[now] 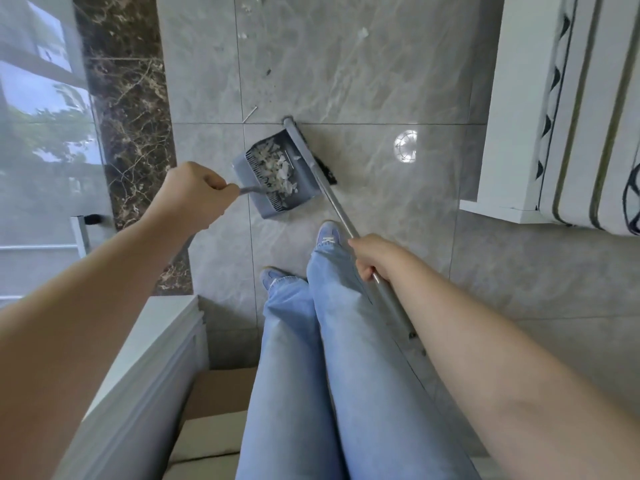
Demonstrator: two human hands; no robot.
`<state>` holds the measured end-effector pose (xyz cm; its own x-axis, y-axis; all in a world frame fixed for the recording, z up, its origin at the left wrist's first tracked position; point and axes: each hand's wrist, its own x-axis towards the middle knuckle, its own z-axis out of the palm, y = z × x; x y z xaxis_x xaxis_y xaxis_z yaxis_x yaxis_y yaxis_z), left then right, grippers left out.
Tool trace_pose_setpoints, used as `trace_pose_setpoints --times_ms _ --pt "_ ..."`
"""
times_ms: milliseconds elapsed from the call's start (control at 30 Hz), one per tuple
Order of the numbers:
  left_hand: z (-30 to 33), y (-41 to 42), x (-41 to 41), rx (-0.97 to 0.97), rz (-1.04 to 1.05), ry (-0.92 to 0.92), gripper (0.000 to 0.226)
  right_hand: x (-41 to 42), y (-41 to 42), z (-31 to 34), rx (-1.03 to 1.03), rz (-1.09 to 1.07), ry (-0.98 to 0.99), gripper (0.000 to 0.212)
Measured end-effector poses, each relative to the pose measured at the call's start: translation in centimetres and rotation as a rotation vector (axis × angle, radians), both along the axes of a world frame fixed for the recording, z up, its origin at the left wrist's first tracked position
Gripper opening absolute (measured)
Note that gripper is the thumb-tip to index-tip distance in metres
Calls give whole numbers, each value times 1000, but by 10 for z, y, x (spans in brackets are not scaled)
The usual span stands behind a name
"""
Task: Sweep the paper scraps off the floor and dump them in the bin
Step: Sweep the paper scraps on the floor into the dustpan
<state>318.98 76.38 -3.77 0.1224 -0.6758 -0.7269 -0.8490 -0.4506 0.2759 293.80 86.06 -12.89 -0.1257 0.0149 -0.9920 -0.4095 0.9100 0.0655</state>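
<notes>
The left hand (194,192) is clenched around the thin grey handle of the dustpan (277,174), the grip closed tight with the knuckles uppermost. The right hand (375,258) grasps the metal pole of the broom (337,209), fingers wrapped over it and the pole running back under the forearm.

The dustpan is grey, its open mouth turned toward the broom, and it sits low over the grey marble floor (363,81); I cannot tell whether it touches the tiles. Inside it lies a heap of white paper scraps (277,168), piled toward the comb-toothed back edge. The broom head (304,150) lies along the mouth of the pan, touching it, with the black bristles on the far side, away from the pan.

More scraps are on the floor well beyond the pan: 1 small white piece (362,32) toward the upper right, another (242,35) near a tile joint, and a thin pale stick-like bit (250,114) just beyond the pan's far corner.

Below the pan stand 2 legs in light blue jeans (311,358) with blue shoes (327,232). A dark brown marble strip (128,116) borders the floor on the left, beside a glass pane (41,116). A white bed frame (512,116) with a mattress sits at right, and a cardboard box (214,393) lies near the bottom edge.
</notes>
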Motion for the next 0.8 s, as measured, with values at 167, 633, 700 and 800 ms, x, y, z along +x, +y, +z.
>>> trace_pose_setpoints --times_ms 167,633,700,800 --pt "-2 -3 -3 21 -58 24 39 -30 0 6 14 21 136 26" --pt "-16 -59 -96 29 -425 79 40 -106 4 2 62 -343 131 33" --pt "-14 -62 -119 46 -467 83 37 -134 8 4 65 -446 180 33" --pt "-13 -61 -157 42 -503 92 35 -171 -1 0 -13 -406 267 31"
